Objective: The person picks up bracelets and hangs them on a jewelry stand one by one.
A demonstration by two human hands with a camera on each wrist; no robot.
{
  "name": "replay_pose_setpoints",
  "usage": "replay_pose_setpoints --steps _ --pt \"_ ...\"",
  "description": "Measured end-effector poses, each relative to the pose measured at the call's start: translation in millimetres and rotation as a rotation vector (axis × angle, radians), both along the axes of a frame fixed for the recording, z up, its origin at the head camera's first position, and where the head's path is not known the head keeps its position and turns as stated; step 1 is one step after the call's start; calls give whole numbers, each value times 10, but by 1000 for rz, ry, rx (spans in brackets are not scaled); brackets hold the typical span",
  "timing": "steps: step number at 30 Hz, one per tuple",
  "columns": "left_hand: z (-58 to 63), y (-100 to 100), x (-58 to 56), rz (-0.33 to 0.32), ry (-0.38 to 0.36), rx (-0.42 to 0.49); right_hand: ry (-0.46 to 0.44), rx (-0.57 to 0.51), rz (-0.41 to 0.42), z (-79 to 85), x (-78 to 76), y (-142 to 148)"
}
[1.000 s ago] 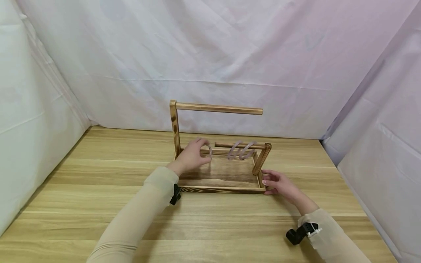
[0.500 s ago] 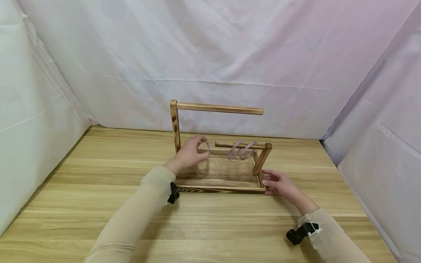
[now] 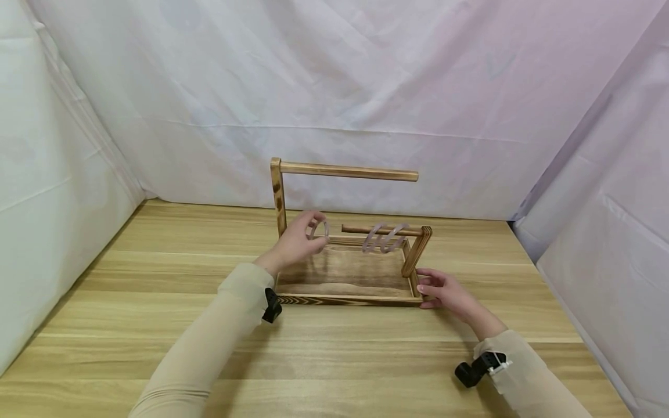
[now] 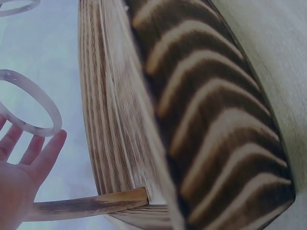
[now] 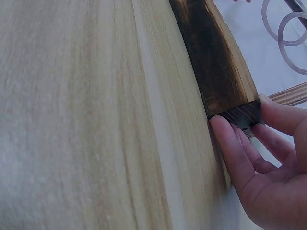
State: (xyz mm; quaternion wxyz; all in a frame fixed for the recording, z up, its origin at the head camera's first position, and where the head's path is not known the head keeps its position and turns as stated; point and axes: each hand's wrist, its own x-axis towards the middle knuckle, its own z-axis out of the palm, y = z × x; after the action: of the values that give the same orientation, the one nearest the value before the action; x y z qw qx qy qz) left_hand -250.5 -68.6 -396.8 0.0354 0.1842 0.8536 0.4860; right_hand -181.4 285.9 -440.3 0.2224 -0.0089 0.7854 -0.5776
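A wooden bangle stand (image 3: 345, 301) with a shallow tray base and two horizontal bars is on the table. My left hand (image 3: 298, 239) holds a pale translucent bangle (image 4: 36, 130) between thumb and fingers, above the tray's left part. The bangle stands on edge, left of the free end of the lower bar (image 3: 351, 229) and apart from it. Two similar bangles (image 3: 368, 238) hang on that bar. My right hand (image 3: 446, 296) grips the tray's right front corner, its thumb at the rim and its fingers against the outer side, as the right wrist view shows.
The upper bar (image 3: 347, 170) runs rightward from the tall left post (image 3: 279, 200), above and behind the left hand. The short right post (image 3: 416, 253) carries the lower bar. White cloth (image 3: 334, 87) encloses the wood-grain table (image 3: 345, 360) at the back and sides.
My left hand has drawn back a little to the left and slightly upward with the bangle, away from the lower bar's end. My right hand stays on the stand, which has barely moved.
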Motion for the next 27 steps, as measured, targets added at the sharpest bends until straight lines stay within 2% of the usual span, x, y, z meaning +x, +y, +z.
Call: replay_pose_setpoints --steps 10,17,27 --pt "54 -22 37 -28 -87 169 -1 4 -12 2 -4 -5" --pt "108 -23 52 -50 -115 215 -5 3 -7 9 0 -5" --pt "173 23 86 -83 -103 230 -6 -6 7 9 4 -2"
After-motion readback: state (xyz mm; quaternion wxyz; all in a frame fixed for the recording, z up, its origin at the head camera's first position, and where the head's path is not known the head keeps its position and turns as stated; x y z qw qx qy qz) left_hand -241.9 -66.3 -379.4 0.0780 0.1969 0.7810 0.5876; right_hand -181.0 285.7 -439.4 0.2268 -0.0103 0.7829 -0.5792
